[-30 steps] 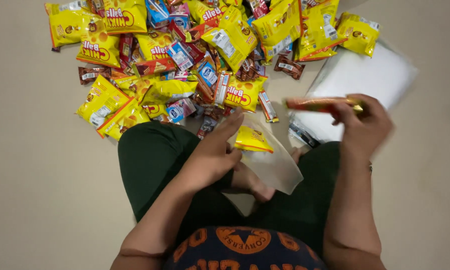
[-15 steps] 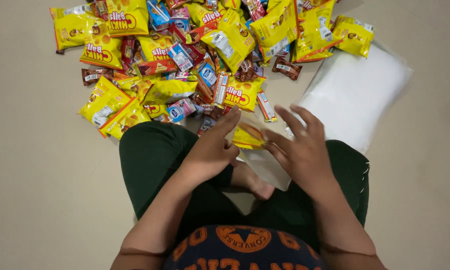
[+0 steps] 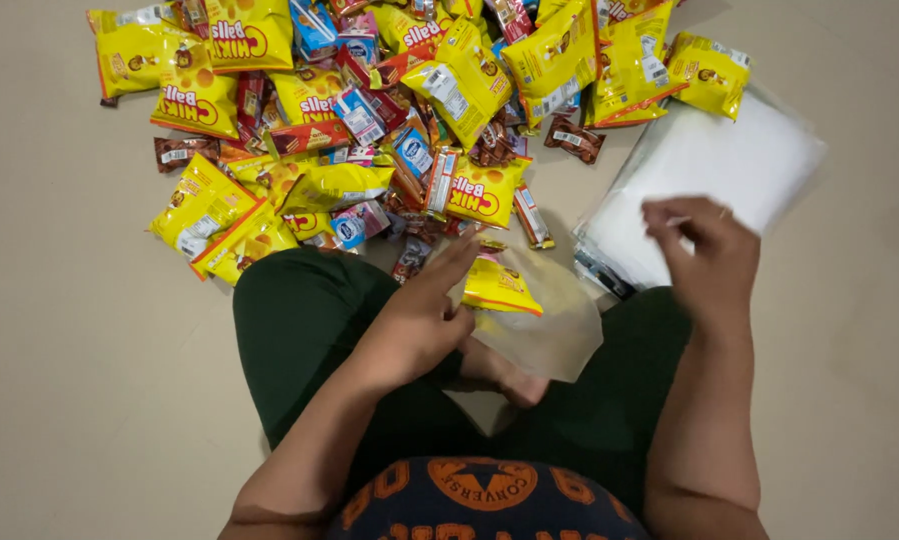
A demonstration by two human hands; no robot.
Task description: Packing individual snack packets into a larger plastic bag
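On the lap, between the knees, a clear plastic bag [image 3: 539, 325] lies with a small yellow snack packet [image 3: 501, 285] inside, and the left hand [image 3: 419, 320] rests on the bag's left edge, fingers stretched loosely and gripping nothing firmly. The right hand [image 3: 704, 260] hovers apart to the right, over a stack of clear bags [image 3: 729, 165], fingers curled and empty. Beyond lies a heap of snack packets [image 3: 369, 110] on the floor.

Bare forearms, no sleeves showing; dark green trousers [image 3: 309, 330], and a navy shirt [image 3: 484, 500] with an orange round emblem.
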